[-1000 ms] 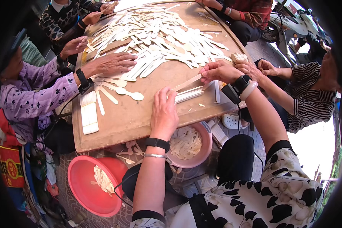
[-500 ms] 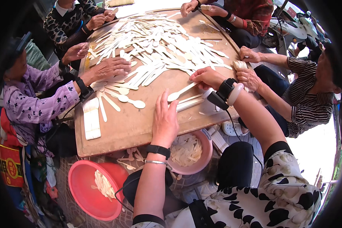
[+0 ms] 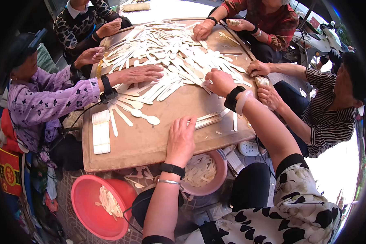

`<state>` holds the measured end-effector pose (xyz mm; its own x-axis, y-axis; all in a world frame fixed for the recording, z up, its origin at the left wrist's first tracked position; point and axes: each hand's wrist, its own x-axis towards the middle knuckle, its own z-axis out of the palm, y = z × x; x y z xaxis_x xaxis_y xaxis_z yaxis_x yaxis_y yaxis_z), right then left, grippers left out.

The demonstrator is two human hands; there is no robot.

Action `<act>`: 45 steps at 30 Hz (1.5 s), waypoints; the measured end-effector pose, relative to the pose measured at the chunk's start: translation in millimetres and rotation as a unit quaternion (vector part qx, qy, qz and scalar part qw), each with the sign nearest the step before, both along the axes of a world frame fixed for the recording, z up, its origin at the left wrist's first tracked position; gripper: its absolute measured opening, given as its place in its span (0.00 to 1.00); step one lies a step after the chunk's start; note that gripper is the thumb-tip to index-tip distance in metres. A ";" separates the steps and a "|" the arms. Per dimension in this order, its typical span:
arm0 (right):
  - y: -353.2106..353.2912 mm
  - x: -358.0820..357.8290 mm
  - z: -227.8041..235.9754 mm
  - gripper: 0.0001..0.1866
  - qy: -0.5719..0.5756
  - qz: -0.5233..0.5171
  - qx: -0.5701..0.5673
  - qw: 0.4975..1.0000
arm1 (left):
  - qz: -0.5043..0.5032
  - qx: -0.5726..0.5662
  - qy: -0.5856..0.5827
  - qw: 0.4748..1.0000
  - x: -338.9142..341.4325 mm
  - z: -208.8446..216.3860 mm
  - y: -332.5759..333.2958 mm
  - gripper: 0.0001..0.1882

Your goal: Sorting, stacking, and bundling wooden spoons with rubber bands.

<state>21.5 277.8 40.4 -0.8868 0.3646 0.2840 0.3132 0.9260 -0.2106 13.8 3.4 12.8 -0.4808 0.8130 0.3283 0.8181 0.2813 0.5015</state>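
Note:
On the brown board, my left hand (image 3: pixel 180 137) curls around the near-left end of a small stack of wooden spoons (image 3: pixel 208 120); its fingers and thumb press against the ends. My right hand (image 3: pixel 222 83) is at the right edge of a big loose pile of wooden spoons (image 3: pixel 179 61), its fingertips pinched together. Whether a spoon is between them is hidden. One loose wooden spoon (image 3: pixel 234 121) lies to the right of the stack.
Co-workers sit around the board (image 3: pixel 150 142); one's hand (image 3: pixel 144 74) reaches over the pile from the left. A banded spoon bundle (image 3: pixel 101 132) lies at the left. Below are a red basin (image 3: pixel 80 203) and a pink bucket (image 3: pixel 221 171) with wooden pieces. Another person holds a bundle (image 3: pixel 262 82) at right.
My right hand has moved up to the pile, and the spoon it held above the stack has left its fingers. My left hand has shifted slightly down and closed in at the stack's end.

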 end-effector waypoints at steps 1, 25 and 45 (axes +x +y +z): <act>2.7 -4.5 -2.4 0.07 -0.052 -0.006 0.002 0.999 | 0.009 0.000 0.002 1.000 0.7 -0.1 0.0 0.25; -12.8 18.6 25.5 0.07 -0.019 0.057 -0.388 0.920 | 0.005 0.011 -0.001 1.000 1.1 -5.1 -2.9 0.25; 6.2 67.1 3.0 0.11 -0.010 -0.048 -0.502 0.863 | 0.015 0.024 -0.041 0.999 1.1 -2.8 -2.0 0.20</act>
<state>88.6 284.0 43.4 -0.8400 0.4900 -0.2331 0.3909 0.2487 -0.8862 14.9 1.4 10.0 -0.5324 0.7819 0.3243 0.7646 0.2798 0.5806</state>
